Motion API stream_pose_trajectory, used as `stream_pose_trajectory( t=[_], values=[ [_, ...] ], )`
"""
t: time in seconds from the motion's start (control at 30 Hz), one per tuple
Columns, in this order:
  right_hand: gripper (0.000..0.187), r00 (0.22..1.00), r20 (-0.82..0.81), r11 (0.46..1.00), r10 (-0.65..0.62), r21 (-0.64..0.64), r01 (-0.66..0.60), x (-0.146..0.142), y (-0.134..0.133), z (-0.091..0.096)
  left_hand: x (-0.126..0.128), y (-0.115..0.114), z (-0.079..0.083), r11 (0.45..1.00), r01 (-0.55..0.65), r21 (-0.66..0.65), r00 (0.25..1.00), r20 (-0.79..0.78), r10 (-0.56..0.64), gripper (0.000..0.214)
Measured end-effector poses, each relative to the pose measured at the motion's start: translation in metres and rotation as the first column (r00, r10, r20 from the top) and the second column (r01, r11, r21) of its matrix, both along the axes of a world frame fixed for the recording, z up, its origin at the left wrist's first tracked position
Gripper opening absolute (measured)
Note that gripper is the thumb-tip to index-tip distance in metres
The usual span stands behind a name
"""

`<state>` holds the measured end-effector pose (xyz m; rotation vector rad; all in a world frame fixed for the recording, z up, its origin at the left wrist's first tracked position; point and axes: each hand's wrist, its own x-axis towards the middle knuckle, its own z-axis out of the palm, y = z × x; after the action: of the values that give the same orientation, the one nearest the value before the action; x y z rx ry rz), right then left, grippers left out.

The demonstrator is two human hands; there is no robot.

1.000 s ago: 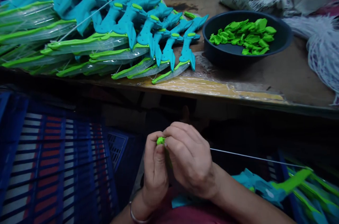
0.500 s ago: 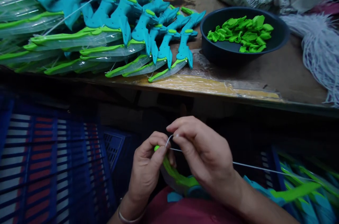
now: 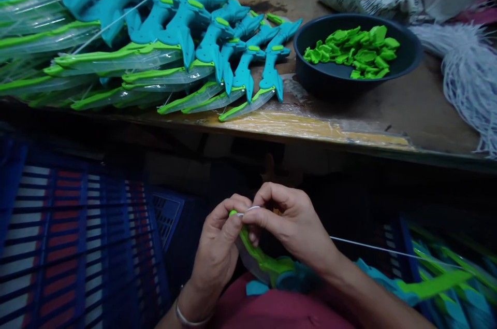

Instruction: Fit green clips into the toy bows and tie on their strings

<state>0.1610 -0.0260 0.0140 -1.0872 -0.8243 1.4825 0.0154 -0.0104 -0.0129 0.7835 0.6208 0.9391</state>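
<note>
Bow [image 3: 259, 258], left grip [image 3: 217, 248] pinching its tip [image 3: 232, 213], right grip [image 3: 297, 223] pinching cord [image 3: 254, 208]

Cool, dim light falls across the workbench [image 3: 423, 106] before me, glare streaking its taped edge [image 3: 295, 125], deep shadow below.

Pinching a green-and-teal bow [image 3: 267, 262] near its tip with left hand [image 3: 219, 251], white string [image 3: 254, 208] with right hand [image 3: 297, 228], this side of dark bowl [image 3: 330, 79]. Got loads more bows [image 3: 209, 44] heaped left of the bowl.

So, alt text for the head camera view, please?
The left hand grips a curved green and turquoise plastic bow by its tip; the right hand pinches thin white cord. Behind, similar bows lie beside a round dark bowl of green plastic pieces.
</note>
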Motion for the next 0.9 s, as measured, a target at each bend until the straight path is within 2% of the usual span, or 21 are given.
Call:
stream_pose_trajectory(
  t=[0.13, 0.2, 0.3, 0.37, 0.47, 0.63, 0.7, 0.83, 0.9],
  values=[
    [0.034, 0.999, 0.023, 0.998, -0.024, 0.051, 0.023, -0.001, -0.002, -0.005, 0.002, 0.002, -0.002, 0.998, 0.011, -0.057, 0.999, 0.050, -0.008, 0.012],
    [0.030, 0.990, 0.136, 0.988, -0.048, 0.149, 0.027, 0.000, -0.003, -0.009, 0.004, 0.003, 0.000, 0.996, 0.010, -0.085, 0.999, 0.044, -0.006, 0.015],
    [0.025, 0.894, 0.415, 0.927, -0.170, 0.376, 0.002, 0.003, -0.005, -0.011, 0.007, 0.005, 0.004, 0.991, -0.040, -0.129, 0.999, -0.039, 0.035, 0.020],
    [0.018, 0.819, 0.527, 0.882, -0.225, 0.468, -0.059, 0.004, -0.007, -0.009, 0.007, 0.006, 0.007, 0.988, -0.062, -0.138, 0.995, -0.083, 0.050, 0.023],
    [0.017, 0.778, 0.586, 0.861, -0.225, 0.494, -0.123, 0.005, -0.009, -0.003, 0.007, 0.007, 0.008, 0.990, -0.028, -0.141, 0.997, -0.071, 0.018, 0.024],
    [0.021, 0.759, 0.586, 0.801, -0.285, 0.581, -0.148, 0.005, -0.007, 0.000, 0.006, 0.009, 0.005, 0.982, 0.025, -0.185, 1.000, -0.012, -0.027, 0.021],
    [0.018, 0.765, 0.584, 0.812, -0.270, 0.566, -0.145, 0.004, -0.006, -0.001, 0.006, 0.009, 0.004, 0.981, -0.001, -0.193, 1.000, -0.031, -0.005, 0.020],
    [0.009, 0.824, 0.529, 0.906, -0.203, 0.420, -0.047, 0.003, -0.005, -0.003, 0.008, 0.008, 0.004, 0.983, -0.027, -0.182, 0.996, -0.083, 0.012, 0.020],
    [0.009, 0.822, 0.525, 0.907, -0.219, 0.420, -0.027, 0.003, -0.006, -0.002, 0.008, 0.007, 0.004, 0.986, -0.030, -0.164, 0.997, -0.080, 0.017, 0.021]
  ],
)
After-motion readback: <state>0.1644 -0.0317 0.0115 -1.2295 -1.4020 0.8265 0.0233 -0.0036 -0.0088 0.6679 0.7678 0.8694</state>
